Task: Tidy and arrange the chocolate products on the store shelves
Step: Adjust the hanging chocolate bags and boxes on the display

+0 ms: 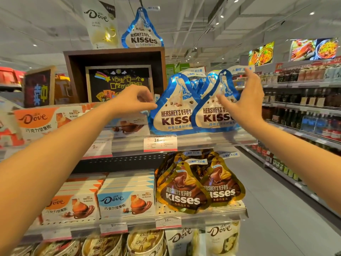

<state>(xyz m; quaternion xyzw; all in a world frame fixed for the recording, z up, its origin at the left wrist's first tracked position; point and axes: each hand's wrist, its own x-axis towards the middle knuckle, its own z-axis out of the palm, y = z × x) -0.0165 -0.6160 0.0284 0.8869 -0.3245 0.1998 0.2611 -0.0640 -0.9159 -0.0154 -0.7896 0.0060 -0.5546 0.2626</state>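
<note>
Supermarket end-shelf of chocolate, seen from head height with both bare arms reaching to the upper shelf [203,140]. Left hand [132,100] at the left edge of the nearer blue-and-white teardrop foil bag of Hershey's Kisses [172,108], fingers curled loosely, thumb and fingertips touching or just beside the bag's rim; whether actually pinching it, cannot tell. Right hand [243,100] spread flat and relaxed against the second blue-and-white teardrop bag [212,108], grasping nothing, seemingly steadying the pair from the right so both stand upright and face forward. More blue bags stacked behind these two. Left of them, orange-and-white Dove cartons [38,121]. On the lower shelf [203,216], gold-and-brown teardrop Kisses bags [182,191] leaning askew, probably next to straighten, beside rows of blue-and-white Dove boxes [127,204]. Single blue bag on top of the brown wooden display box [114,74].
</note>
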